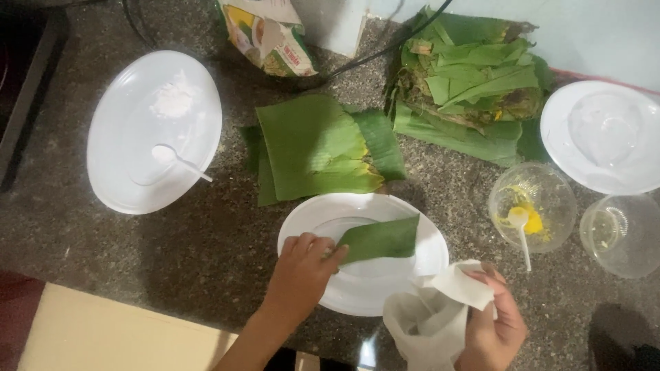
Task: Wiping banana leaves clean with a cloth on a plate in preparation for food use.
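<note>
**While left hand pins a leaf strip on the plate, right hand grips white cloth**

As seen from the head view, everything sits on a dark speckled stone table (206, 240).

- Big pile of torn banana leaves (471, 75), top right, some edges browned and yellowed.
- Oval white plate (117, 172), upper left, with a small heap of white powder (172, 102) and a white plastic spoon (180, 160) lying in it.
- Round white plate (567, 148), far right, partly cut by the frame edge, with something clear and glossy in it; can't tell what.
- Folded banana leaf stack (313, 148), centre, lying flat just above the middle plate.
- Middle white plate (430, 257), near the table's front edge.
- Printed food packet (271, 34), top centre, beside a black cable.
- Clear plastic bowl (550, 185) with yellow paste and a small white spoon (520, 227) standing in it; second clear bowl (622, 237) just to its right, touching or nearly so.
- White cloth (433, 312), crumpled, hanging past the plate's lower right rim.
- Leaf strip (381, 239), small green piece lying across the middle plate.

Left hand (302, 264): fingers curled down, tips pressing the strip's left end against the plate.
Right hand (491, 319): closed around the cloth, thumb and fingers pinching its upper fold.
</note>
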